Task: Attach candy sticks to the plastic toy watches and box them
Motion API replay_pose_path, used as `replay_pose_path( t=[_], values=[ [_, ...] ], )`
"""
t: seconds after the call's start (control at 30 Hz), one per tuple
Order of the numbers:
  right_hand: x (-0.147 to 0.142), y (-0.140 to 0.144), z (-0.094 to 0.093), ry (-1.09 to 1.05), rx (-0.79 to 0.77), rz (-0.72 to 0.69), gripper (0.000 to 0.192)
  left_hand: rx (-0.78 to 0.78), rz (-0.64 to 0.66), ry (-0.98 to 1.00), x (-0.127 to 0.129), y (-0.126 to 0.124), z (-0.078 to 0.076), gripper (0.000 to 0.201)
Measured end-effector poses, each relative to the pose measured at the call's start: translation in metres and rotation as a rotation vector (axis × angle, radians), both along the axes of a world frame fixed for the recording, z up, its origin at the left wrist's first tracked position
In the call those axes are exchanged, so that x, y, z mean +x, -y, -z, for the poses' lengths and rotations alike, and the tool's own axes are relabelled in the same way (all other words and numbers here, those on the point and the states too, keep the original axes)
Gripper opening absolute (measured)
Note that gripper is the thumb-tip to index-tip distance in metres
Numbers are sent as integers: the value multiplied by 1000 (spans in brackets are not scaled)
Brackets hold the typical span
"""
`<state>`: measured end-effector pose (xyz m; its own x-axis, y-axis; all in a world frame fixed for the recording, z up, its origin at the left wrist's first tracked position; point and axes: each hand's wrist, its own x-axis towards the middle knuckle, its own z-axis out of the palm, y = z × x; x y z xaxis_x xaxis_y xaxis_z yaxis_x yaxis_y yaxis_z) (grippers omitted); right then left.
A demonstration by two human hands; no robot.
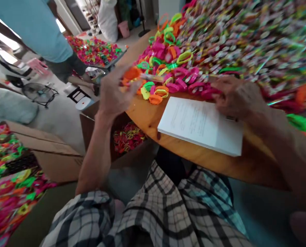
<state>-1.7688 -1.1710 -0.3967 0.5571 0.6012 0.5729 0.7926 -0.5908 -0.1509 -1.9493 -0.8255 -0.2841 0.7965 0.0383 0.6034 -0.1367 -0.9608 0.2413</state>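
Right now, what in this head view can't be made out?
- Writing on the white booklet: too small and faint.
- Orange piece held by the left hand: motion-blurred, shape unclear.
- Right hand fingertips: hidden among the pink bands.
- Far pile: blurred and cut off by the edge.

A rounded wooden table (153, 118) is being buried under a huge heap of neon plastic bands (220, 41) — pink, orange, green, yellow, all blurred farther back. A white paper pad (201, 125) is being kept flat near the front edge — touching the pink bands.
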Motion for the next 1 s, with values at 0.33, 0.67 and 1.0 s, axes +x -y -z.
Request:
replay_pose_path(
  t=[0.33,0.67,1.0],
  values=[
    [4,-11,15,-15,62,-27,16,-643,-624,-134,-115,-112,163,31],
    [-34,-23,-31,-107,-220,246,40,-769,-728,-116,-102,-71,212,68],
    [-61,-37,-34,-335,29,171,26,-645,-157,-400,-145,68,253,42]
  ],
)
